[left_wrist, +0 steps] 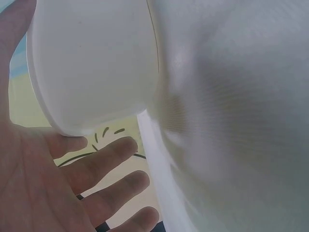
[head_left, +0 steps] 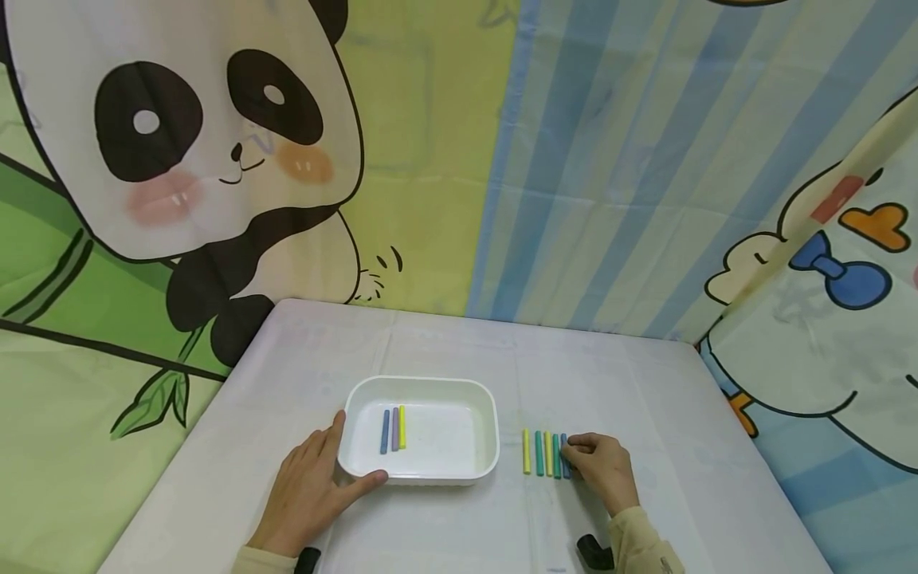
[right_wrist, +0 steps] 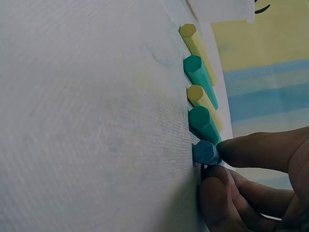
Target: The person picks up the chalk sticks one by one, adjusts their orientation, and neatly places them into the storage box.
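So, closest to the camera there are two beige sleeves [head_left: 641,546], each with a bit of black gear at the wrist. The left hand [head_left: 304,494] has its fingers loose and spread, thumb and index just touching the left end of a shallow white rectangular tray with rounded corners [head_left: 448,434], not really wrapped around it. The right hand [head_left: 602,470] has thumb and index pinching a blue six-sided chalk-like stick [right_wrist: 204,152], which sits on the table at the right end of a neat row. The wrist view's kinda dim there, so I can't swear how firm that pinch is.

Going left from the blue one you've got a green stick [head_left: 556,456], a yellow one, another green, then another yellow [head_left: 527,451], all side by side right of the tray. Inside the tray, toward its left half, lie blue [head_left: 385,431], purple [head_left: 395,429] and yellow [head_left: 402,427] sticks.

Everything's on a white-covered table [head_left: 610,375], and behind it hangs cartoon fabric: a big panda [head_left: 287,239] left, blue stripes [head_left: 552,119] further right.
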Demonstrator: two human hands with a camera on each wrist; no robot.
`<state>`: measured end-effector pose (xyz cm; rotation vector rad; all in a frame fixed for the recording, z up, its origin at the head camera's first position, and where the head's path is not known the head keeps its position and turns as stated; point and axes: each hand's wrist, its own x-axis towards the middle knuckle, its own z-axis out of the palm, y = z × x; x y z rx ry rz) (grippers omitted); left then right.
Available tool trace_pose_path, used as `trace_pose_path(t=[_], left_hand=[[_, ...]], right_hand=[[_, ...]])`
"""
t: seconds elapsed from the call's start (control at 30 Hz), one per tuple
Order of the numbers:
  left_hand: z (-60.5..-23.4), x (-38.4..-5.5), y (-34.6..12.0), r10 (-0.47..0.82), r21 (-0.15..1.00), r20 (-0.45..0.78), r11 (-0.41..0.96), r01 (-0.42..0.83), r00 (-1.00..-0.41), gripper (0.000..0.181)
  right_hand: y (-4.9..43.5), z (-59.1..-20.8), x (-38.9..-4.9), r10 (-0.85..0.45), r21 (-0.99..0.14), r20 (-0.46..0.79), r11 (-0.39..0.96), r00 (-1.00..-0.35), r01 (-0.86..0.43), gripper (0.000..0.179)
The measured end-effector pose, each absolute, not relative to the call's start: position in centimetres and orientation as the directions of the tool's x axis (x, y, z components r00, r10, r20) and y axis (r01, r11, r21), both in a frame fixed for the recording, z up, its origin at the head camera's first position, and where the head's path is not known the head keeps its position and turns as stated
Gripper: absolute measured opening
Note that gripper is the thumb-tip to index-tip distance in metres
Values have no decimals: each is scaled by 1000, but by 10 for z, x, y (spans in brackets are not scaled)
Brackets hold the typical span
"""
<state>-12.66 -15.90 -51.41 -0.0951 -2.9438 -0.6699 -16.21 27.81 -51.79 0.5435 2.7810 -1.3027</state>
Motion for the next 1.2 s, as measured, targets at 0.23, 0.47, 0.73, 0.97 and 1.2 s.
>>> trace_pose_path(t=[0.23, 0.47, 0.73, 0.97, 1.2], left_hand=[[-516, -126, -160, 42, 430, 170, 896, 112, -985, 125], [-518, -128, -160, 34, 434, 164, 895, 103, -986, 127], [-518, -128, -160, 33, 440, 164, 892, 103, -986, 126], [-516, -126, -160, 45, 441, 198, 888, 130, -979, 123], [-513, -124, -159, 46, 438, 191, 890, 127, -981, 123]], right_hand=[[278, -518, -162, 280, -723, -124, 632, -952, 281, 29], [280, -519, -163, 285, -725, -137, 624, -949, 292, 30], [284, -519, -165, 313, -763, -211, 539, -926, 356, 35], [288, -520, -167, 309, -814, -272, 432, -911, 389, 40], [282, -513, -170, 272, -856, -270, 371, -923, 360, 40]])
